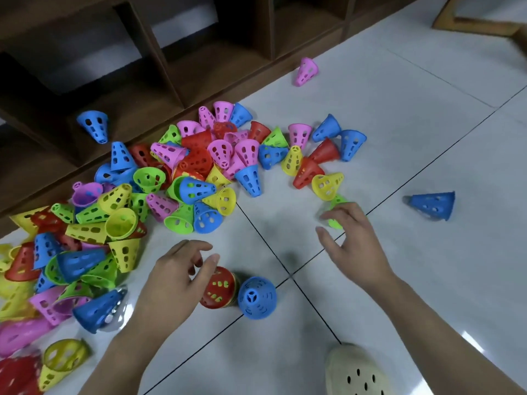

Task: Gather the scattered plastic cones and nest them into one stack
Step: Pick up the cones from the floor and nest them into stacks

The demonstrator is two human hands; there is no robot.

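Several perforated plastic cones in blue, pink, red, yellow and green lie in a heap [159,192] on the white tiled floor. A short stack topped by a red cone [219,287] stands near me, with an upright blue cone [256,298] right beside it. My left hand [174,277] hovers over the red stack, fingers loosely spread, holding nothing. My right hand [353,246] reaches with spread fingers over a green cone [337,212], mostly hidden under the fingers; no grip is visible.
A dark wooden shelf unit [176,61] runs along the far side, with a blue cone [95,126] on its bottom shelf. Stray cones lie apart: a pink cone [306,71] and a blue cone [433,205]. A beige perforated shoe [356,372] sits at the bottom.
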